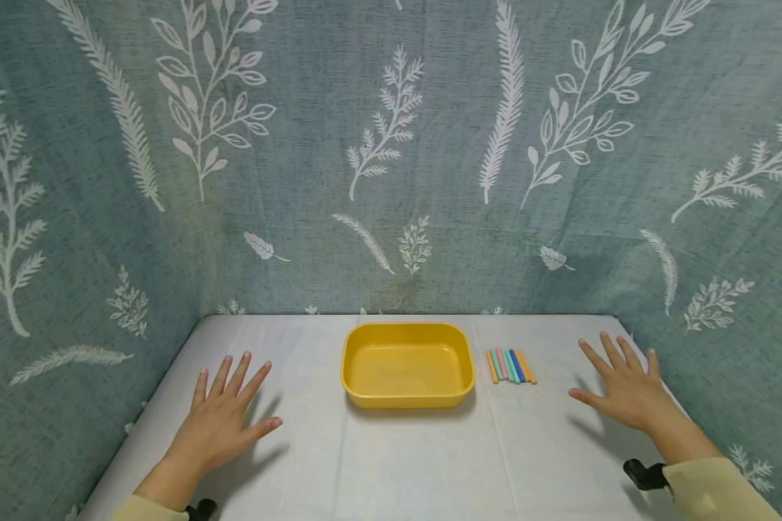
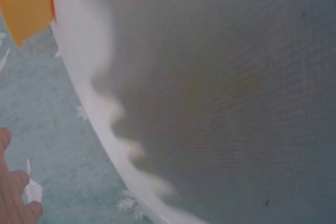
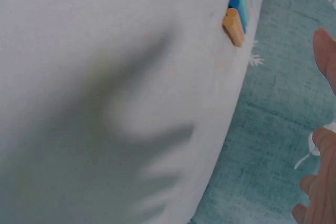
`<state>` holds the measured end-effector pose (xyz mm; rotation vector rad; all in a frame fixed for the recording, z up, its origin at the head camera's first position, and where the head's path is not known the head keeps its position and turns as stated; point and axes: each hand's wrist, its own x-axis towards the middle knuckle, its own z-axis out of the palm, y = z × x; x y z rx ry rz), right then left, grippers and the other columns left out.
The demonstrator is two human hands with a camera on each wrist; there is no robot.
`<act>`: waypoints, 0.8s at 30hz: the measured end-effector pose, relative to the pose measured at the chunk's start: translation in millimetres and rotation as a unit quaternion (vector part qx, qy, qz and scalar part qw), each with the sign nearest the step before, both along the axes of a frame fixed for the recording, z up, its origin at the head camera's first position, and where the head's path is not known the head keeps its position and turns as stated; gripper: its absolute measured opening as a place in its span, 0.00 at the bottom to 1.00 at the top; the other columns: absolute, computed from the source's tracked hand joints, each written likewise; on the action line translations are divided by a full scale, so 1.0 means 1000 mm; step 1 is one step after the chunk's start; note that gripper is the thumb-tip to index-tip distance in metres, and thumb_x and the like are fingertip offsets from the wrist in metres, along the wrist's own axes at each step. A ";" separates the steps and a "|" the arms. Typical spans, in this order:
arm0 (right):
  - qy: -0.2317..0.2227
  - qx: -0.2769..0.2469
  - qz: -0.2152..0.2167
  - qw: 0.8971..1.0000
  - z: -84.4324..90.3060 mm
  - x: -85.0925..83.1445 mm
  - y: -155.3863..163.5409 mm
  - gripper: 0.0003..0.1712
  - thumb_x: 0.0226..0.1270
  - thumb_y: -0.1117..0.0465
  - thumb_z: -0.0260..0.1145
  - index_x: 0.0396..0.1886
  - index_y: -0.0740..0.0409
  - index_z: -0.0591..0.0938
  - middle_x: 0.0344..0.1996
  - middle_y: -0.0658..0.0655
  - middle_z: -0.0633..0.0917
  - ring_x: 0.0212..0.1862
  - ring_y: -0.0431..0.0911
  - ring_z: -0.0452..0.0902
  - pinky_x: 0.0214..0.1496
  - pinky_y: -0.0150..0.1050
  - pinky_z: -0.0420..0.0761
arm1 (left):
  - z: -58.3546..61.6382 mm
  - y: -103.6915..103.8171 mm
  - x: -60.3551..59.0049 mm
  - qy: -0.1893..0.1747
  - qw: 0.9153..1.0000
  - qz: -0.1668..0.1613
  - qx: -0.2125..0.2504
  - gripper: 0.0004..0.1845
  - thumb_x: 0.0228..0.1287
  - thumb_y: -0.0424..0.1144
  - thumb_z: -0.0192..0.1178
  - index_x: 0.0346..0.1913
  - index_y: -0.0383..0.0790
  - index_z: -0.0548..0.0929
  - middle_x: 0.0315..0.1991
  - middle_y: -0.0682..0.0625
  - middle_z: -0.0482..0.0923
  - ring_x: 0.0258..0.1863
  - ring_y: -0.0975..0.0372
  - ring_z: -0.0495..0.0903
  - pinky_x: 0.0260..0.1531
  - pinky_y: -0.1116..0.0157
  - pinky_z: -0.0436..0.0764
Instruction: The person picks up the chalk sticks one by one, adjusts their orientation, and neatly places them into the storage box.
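Observation:
A yellow rectangular tub point(image 1: 408, 401) stands at the middle of the white table. Just right of it several coloured chalk sticks point(image 1: 511, 366) lie side by side in a row: orange, green, pink and blue ones. My left hand point(image 1: 220, 427) hovers over the table left of the tub, fingers spread, holding nothing. On the other side my right hand point(image 1: 632, 391) is held with spread fingers, right of the chalk and apart from it. The right wrist view shows the chalk ends point(image 3: 234, 24) and part of that hand; the left wrist view catches the tub's corner point(image 2: 26, 3).
The table point(image 1: 423, 463) has a white cover with faint creases. Green-grey curtains point(image 1: 313, 145) with white leaf prints stand behind it and along both sides. Dark straps point(image 1: 645, 475) show at both wrists, by the pale yellow sleeves point(image 1: 717, 490).

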<state>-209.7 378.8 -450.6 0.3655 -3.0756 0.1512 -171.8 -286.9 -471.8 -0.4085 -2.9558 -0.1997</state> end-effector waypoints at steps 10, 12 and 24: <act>0.006 -0.017 0.002 1.000 0.002 0.002 -0.005 0.57 0.66 0.28 0.58 0.83 0.40 0.40 0.79 0.71 0.42 0.76 0.73 0.35 0.65 0.80 0.25 | -0.002 0.006 0.000 0.011 1.000 -0.001 0.021 0.49 0.64 0.70 0.56 0.81 0.53 0.52 0.80 0.36 0.43 0.77 0.37 0.40 0.71 0.37 0.24; 0.008 -0.024 0.002 1.000 0.002 0.002 -0.007 0.56 0.67 0.29 0.58 0.83 0.40 0.41 0.79 0.71 0.43 0.76 0.72 0.35 0.66 0.79 0.26 | -0.002 0.009 -0.001 0.012 1.000 0.000 0.029 0.49 0.64 0.70 0.57 0.81 0.51 0.54 0.79 0.35 0.44 0.77 0.36 0.41 0.71 0.36 0.27; 0.020 -0.072 0.003 0.997 -0.009 -0.002 -0.023 0.52 0.69 0.32 0.60 0.82 0.49 0.52 0.76 0.75 0.51 0.74 0.75 0.42 0.66 0.80 0.37 | -0.005 0.028 -0.004 0.010 0.998 0.000 0.054 0.47 0.65 0.66 0.59 0.80 0.48 0.57 0.78 0.34 0.48 0.76 0.36 0.43 0.71 0.33 0.37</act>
